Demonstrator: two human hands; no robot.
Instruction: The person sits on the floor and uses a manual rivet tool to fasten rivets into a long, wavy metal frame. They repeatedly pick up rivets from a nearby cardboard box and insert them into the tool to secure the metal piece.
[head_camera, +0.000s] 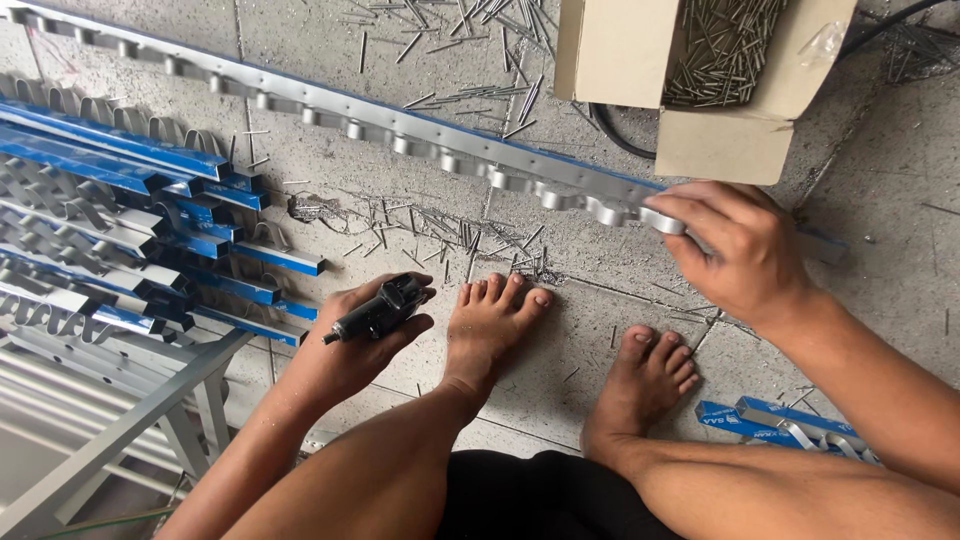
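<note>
My right hand (735, 245) grips the near end of a long grey metal strip (400, 130) with a row of rolled hinge loops. The strip runs diagonally from the upper left across the concrete floor. My left hand (350, 345) holds a small black power tool (385, 308), its tip pointing left, just left of my bare left foot (490, 325). My right foot (645, 385) rests on the floor below the right hand.
A stack of blue-filmed hinge strips (130, 230) lies at the left above a grey metal frame (120, 420). An open cardboard box (700, 70) of thin metal pins sits at top right. Loose pins (450, 235) litter the floor. More blue-filmed pieces (780, 420) lie at lower right.
</note>
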